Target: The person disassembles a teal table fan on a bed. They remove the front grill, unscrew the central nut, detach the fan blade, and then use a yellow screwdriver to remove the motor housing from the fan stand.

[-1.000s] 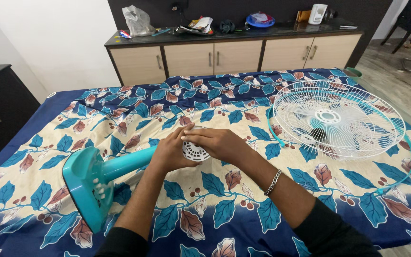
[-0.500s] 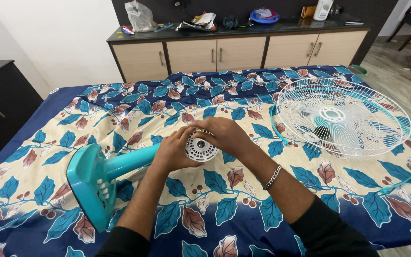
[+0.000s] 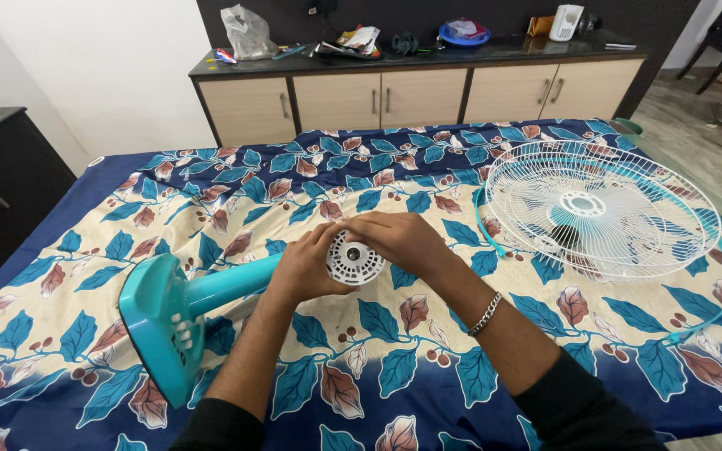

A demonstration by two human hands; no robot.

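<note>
Two bare forearms run up from the lower middle of the frame, each ending in a black sleeve pushed up near the elbow; a silver chain-link bracelet point(image 3: 485, 314) circles the right wrist

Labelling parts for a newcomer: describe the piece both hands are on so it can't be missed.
On the leaf-print cloth covering the table, follow the teal fan stand along its stem. At its end, between left hand and right hand, sits the round white vented motor housing: solid and small, unlike the wide wire guard.
</note>
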